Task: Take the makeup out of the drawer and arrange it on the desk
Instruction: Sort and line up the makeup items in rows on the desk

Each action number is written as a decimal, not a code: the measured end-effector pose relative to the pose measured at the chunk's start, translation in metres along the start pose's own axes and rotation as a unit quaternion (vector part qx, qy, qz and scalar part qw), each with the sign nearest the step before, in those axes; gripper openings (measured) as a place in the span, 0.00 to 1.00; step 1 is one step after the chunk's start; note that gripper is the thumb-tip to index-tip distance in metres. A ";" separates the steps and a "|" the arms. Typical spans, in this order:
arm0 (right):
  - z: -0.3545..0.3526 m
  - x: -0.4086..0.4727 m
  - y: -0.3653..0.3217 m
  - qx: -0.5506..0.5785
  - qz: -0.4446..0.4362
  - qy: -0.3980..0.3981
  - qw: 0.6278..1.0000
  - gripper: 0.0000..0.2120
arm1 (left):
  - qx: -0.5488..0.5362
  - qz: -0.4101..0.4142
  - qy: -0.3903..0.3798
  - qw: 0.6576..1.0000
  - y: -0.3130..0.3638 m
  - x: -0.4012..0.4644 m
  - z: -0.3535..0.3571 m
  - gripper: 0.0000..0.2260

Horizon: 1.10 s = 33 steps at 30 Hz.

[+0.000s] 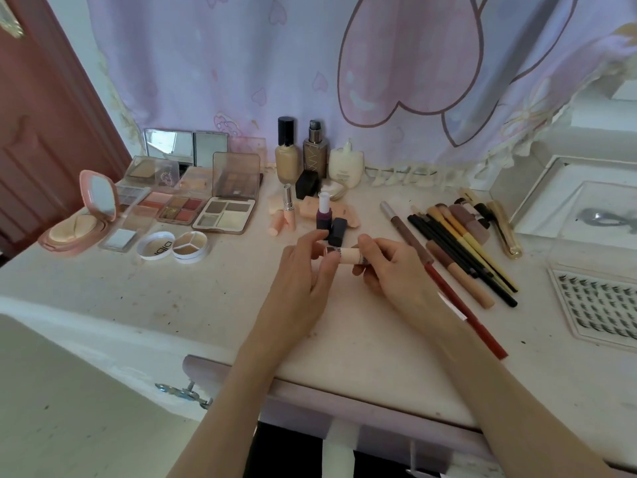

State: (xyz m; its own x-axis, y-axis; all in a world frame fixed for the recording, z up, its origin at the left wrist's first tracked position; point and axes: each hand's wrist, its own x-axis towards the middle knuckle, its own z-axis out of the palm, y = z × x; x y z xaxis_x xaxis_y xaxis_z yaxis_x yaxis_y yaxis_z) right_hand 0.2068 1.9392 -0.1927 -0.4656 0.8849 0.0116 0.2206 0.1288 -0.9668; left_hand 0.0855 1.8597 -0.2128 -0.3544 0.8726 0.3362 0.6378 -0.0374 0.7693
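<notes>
Pinching a small pink tube [345, 256] between both hands, left hand [306, 267] and right hand [389, 267], just above the surface [206, 298], fingers curled around each end.

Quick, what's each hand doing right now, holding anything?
Left hand: pinching one end of the small pink tube.
Right hand: gripping the tube's other end.

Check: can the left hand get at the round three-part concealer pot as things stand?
Probably not right away: the left hand pinches the small pink tube together with the right hand. The concealer pot lies to its left on the desk, nothing between.
</notes>
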 end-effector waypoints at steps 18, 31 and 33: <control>-0.002 -0.002 -0.001 0.223 0.082 -0.089 0.967 0.11 | 0.045 -0.023 -0.005 0.999 0.004 0.000 0.001 0.09; 0.005 -0.006 0.003 0.173 -0.013 -0.064 0.983 0.08 | -0.050 -0.096 0.018 0.994 0.004 0.005 -0.007 0.15; 0.003 -0.002 0.002 0.207 0.017 -0.038 0.978 0.12 | -0.056 -0.055 0.010 0.997 0.006 0.002 -0.006 0.06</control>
State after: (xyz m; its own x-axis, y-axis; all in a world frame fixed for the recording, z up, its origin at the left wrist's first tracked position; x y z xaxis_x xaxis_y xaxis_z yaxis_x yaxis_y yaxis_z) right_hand 0.2058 1.9366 -0.1950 -0.5292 0.8481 -0.0259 -0.1212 -0.1057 -0.9870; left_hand 0.0845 1.8580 -0.2043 -0.4325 0.8645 0.2559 0.5135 0.0029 0.8581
